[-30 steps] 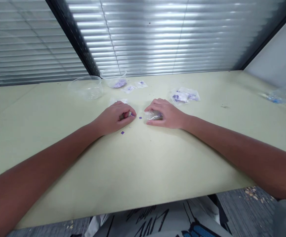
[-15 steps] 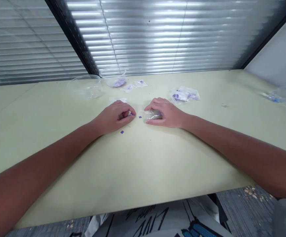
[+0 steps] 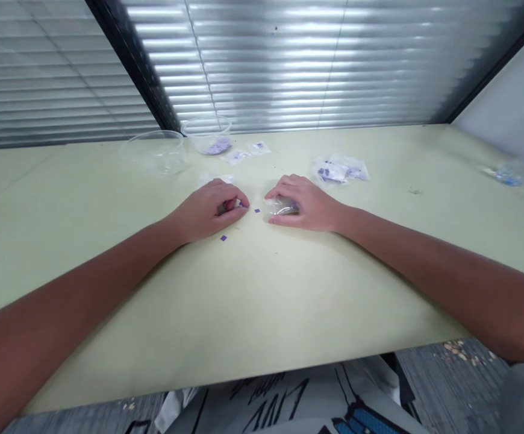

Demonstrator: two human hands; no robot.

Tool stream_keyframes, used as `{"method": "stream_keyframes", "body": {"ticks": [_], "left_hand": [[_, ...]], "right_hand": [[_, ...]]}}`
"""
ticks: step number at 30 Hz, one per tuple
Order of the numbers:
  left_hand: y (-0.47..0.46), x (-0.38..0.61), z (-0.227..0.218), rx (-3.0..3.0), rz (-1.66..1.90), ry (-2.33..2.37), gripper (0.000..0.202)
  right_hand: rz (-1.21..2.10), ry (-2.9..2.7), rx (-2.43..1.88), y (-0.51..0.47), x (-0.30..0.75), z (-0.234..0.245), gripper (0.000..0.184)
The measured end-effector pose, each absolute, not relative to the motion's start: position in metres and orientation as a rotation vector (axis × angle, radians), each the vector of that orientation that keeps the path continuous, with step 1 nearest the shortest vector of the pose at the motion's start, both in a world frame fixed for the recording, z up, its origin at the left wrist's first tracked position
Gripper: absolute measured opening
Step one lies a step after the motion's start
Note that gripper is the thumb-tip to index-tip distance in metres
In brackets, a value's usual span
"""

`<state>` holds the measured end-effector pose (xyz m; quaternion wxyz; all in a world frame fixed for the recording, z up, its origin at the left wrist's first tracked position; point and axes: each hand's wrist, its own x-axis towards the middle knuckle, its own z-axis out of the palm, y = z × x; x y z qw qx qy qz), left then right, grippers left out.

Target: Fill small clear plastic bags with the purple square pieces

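Note:
My left hand (image 3: pixel 210 209) rests on the table, thumb and fingertips brought together. A bit of purple and something reddish show inside its curl; what it pinches is mostly hidden. Between the thumb and fingers of my right hand (image 3: pixel 309 204) is a small clear plastic bag (image 3: pixel 280 207), its opening side facing left. One tiny purple square (image 3: pixel 257 211) lies on the table between the hands. Another purple square (image 3: pixel 223 238) lies nearer to me, below the left hand. Just behind the left hand, a clear packet (image 3: pixel 217 179) is partly covered.
At the back left stand a clear round tub (image 3: pixel 156 160) and a second tub (image 3: pixel 205 129) with purple pieces inside. Small bags (image 3: pixel 244 154) lie beside them. A pile of bags with purple pieces (image 3: pixel 341 169) sits behind my right hand. A clear plastic container (image 3: pixel 519 172) is at far right.
The view has tilted slightly, so everything sits a little higher or lower in it. Both hands keep nearly the same place and grip.

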<state>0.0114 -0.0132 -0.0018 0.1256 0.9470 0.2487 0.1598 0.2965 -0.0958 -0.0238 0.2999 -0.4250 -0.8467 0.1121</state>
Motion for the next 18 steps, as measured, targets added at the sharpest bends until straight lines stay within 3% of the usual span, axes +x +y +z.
{"method": "stream_keyframes", "body": {"ticks": [18], "left_hand": [[-0.0116, 0.0115, -0.0028, 2.753, 0.467, 0.729, 0.026]], "right_hand": [[0.290, -2.261, -1.132, -0.0953, 0.2977, -0.0233, 0.042]]}}
